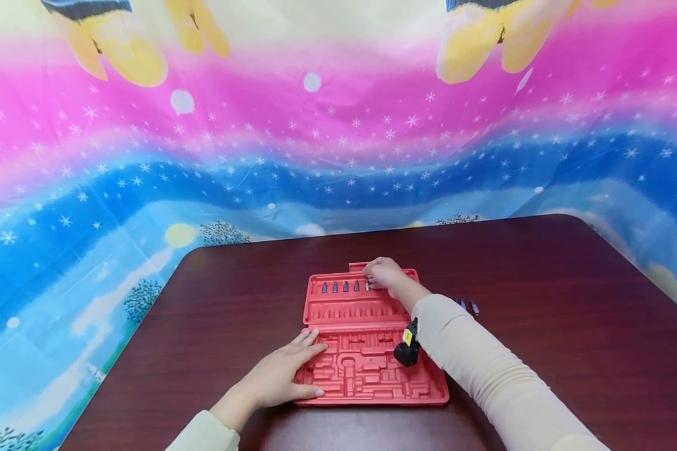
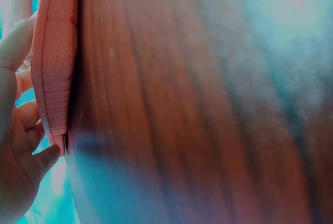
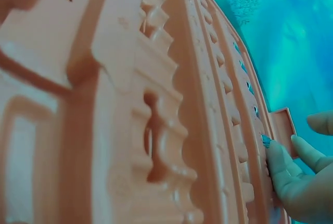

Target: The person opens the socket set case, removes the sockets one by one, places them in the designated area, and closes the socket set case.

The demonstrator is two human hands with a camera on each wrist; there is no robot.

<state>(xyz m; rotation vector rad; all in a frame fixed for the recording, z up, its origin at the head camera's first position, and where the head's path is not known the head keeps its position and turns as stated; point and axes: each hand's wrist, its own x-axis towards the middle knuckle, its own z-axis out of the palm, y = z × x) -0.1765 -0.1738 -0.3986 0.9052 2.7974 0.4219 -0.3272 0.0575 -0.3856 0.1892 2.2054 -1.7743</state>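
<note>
A red plastic tool case (image 1: 361, 329) lies open on the table, its lid half toward the back. Several dark screwdriver bits (image 1: 346, 286) sit in a row in the lid's slots. My right hand (image 1: 388, 275) is at the lid's far edge; in the right wrist view, its fingertip presses a bit (image 3: 266, 140) in the row, and the other visible fingers are apart from it. My left hand (image 1: 282, 369) rests on the case's left side, fingers spread over the rim; the left wrist view shows the thumb (image 2: 49, 159) at the case edge (image 2: 57, 78).
More dark bits (image 1: 474, 307) lie on the brown table (image 1: 541, 282) right of the case, partly hidden by my right sleeve (image 1: 462, 344). A black wrist camera (image 1: 408, 351) hangs over the case's molded base. A patterned cloth (image 1: 338, 125) hangs behind the table.
</note>
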